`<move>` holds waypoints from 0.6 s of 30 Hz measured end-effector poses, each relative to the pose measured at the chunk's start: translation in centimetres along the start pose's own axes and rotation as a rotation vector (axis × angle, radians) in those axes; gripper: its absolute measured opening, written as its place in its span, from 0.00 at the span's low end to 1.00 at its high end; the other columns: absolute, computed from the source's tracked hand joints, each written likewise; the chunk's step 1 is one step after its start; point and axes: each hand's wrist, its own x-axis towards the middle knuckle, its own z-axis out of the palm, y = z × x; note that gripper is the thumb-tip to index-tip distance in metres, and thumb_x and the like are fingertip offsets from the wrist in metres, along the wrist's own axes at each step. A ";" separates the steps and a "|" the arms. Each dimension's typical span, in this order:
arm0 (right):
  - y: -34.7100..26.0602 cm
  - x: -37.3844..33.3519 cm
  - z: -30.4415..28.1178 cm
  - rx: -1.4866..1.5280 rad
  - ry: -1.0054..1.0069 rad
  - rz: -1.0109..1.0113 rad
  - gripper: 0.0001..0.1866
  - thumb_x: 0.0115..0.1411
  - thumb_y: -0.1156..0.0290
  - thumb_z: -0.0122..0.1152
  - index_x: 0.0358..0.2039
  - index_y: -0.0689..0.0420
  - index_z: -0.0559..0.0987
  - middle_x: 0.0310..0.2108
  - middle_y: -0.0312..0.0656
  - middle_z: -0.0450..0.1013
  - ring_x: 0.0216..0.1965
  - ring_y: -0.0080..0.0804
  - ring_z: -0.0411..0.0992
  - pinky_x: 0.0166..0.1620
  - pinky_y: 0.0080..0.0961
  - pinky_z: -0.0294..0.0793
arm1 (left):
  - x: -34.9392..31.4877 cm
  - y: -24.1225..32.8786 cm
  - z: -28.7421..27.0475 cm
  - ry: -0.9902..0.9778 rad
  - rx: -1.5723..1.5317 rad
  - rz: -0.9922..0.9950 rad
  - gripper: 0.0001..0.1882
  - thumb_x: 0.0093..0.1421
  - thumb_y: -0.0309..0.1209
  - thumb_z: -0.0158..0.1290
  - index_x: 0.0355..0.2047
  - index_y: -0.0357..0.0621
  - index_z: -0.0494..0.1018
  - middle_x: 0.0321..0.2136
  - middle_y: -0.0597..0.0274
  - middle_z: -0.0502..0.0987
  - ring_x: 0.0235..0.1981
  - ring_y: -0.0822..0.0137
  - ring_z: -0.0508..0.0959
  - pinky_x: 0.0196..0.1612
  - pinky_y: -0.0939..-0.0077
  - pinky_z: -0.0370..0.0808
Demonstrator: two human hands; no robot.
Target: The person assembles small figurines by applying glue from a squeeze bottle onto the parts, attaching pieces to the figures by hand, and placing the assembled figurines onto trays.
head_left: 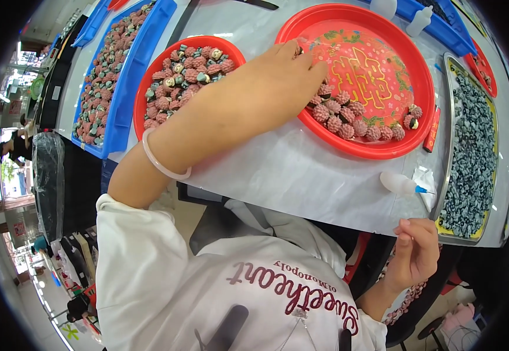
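My left hand (266, 85), a pale bracelet on its wrist, reaches over the left rim of a large round red tray (360, 151) with a gold and floral pattern. Its fingers are bent around a small pinkish-dark piece (298, 51), mostly hidden. Pink ridged flower-shaped pieces (346, 131) with dark undersides lie along the tray's near edge. Under my left forearm, partly covered, is a smaller red bowl (139, 108) heaped with pink pieces (199, 61) and some grey-green and cream ones. My right hand (417, 254) is at the table's front edge with fingers curled in; anything between them is hidden.
A white squeeze bottle with a blue needle tip (403, 184) lies near my right hand beside a crumpled tissue (424, 186). Right of it sits a metal tray (446, 146) of dark grey-green pieces. A blue bin (117, 126) of pink pieces stands left. A red tube (432, 131) borders the round tray.
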 end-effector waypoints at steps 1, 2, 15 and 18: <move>0.2 -0.2 -0.3 -0.008 0.028 0.037 0.06 0.48 0.76 0.56 0.26 0.65 0.74 0.20 0.43 0.67 0.19 0.25 0.62 0.22 0.14 0.57 | 0.4 0.2 -0.1 0.000 -0.003 0.008 0.19 0.50 0.22 0.43 0.44 0.42 0.62 0.41 0.53 0.66 0.46 0.55 0.65 0.48 0.67 0.65; 0.4 -0.4 -0.6 -0.016 0.055 0.074 0.06 0.48 0.76 0.56 0.26 0.66 0.74 0.20 0.43 0.67 0.19 0.25 0.62 0.23 0.14 0.58 | 0.8 0.2 -0.4 -0.045 -0.039 0.004 0.18 0.49 0.22 0.44 0.44 0.42 0.63 0.40 0.54 0.67 0.46 0.56 0.65 0.46 0.68 0.65; 1.5 -0.1 -2.3 0.002 0.145 0.136 0.07 0.50 0.75 0.54 0.27 0.67 0.74 0.21 0.42 0.68 0.20 0.24 0.63 0.23 0.13 0.58 | 2.6 0.4 -1.1 -0.138 -0.670 0.042 0.08 0.47 0.25 0.50 0.31 0.38 0.67 0.29 0.58 0.70 0.31 0.64 0.72 0.35 0.74 0.68; 1.8 0.0 -2.3 0.049 0.187 0.153 0.07 0.51 0.75 0.53 0.28 0.67 0.73 0.23 0.42 0.68 0.22 0.23 0.63 0.25 0.12 0.57 | 1.3 0.5 -0.4 0.009 -0.584 0.049 0.08 0.48 0.24 0.49 0.30 0.39 0.68 0.28 0.59 0.70 0.31 0.64 0.71 0.34 0.74 0.68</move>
